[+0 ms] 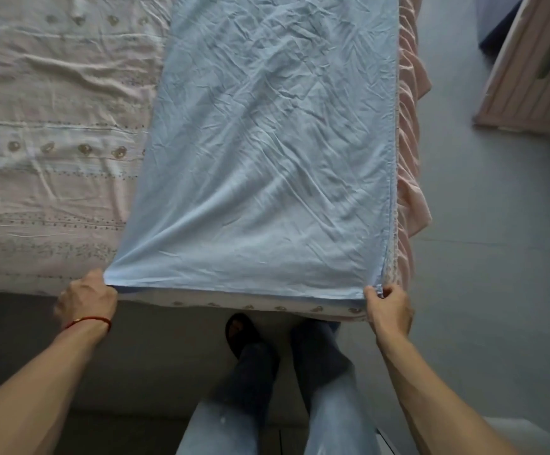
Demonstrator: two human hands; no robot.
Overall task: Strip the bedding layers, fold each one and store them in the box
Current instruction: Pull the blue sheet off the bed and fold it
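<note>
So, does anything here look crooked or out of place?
Nothing stands out. The blue sheet is creased but lies flat in a long strip on the bed, and the left hand and right hand each grip a near corner.

One blue sheet [267,152], folded into a long strip with several layers showing along its right edge, lies on one bed [11,277]. Under it is one pale cover [53,126] stitched with rows of small round motifs. One pink ruffled skirt [411,159] hangs down the bed's right side. Two hands are in view, the left hand [84,300] and the right hand [388,307], one at each near corner of the sheet. One red band [86,321] circles the left wrist. Two legs in jeans [332,405] stand below. One pink box [529,67] sits on the floor [480,290] at upper right.
</note>
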